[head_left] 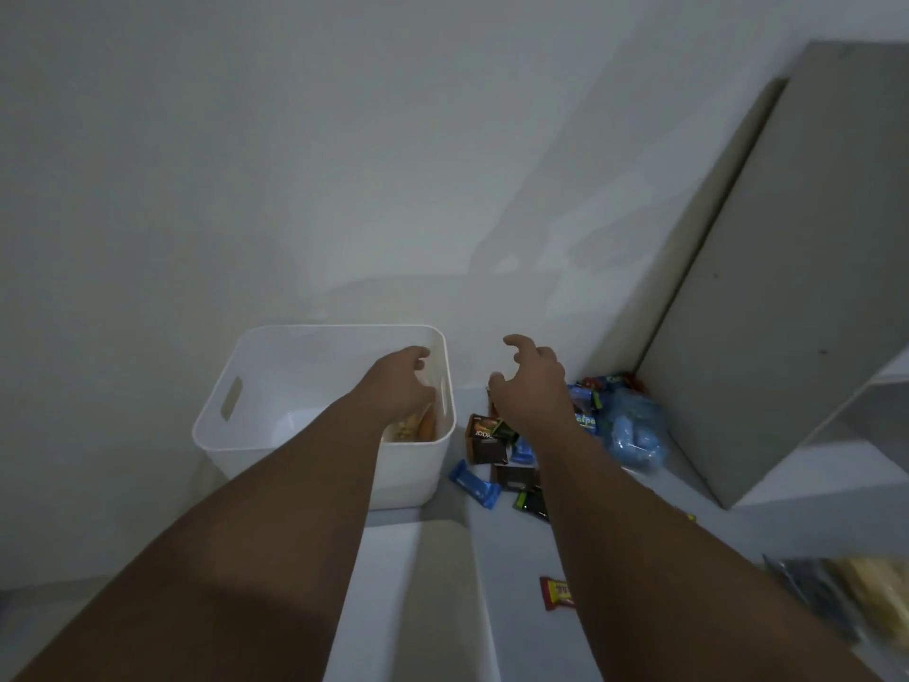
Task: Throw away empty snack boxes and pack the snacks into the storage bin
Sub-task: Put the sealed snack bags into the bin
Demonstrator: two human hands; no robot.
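A white storage bin (256, 386) with a slot handle stands on the white shelf against the wall. My left hand (401, 381) reaches down inside its right side, fingers closed on a clear snack packet (410, 428) with yellow and orange contents. My right hand (533, 386) hovers open, fingers spread, above a pile of snacks to the right of the bin. The pile holds a small brown snack box (479, 438), a blue bar (474, 484), dark wrapped pieces (531, 502) and blue packets (634, 430).
A red candy wrapper (556, 593) lies alone nearer to me. A clear bag of yellowish snacks (851, 598) is at the lower right edge. A grey cabinet door (787, 287) stands ajar on the right, beside the pile. The wall is right behind the bin.
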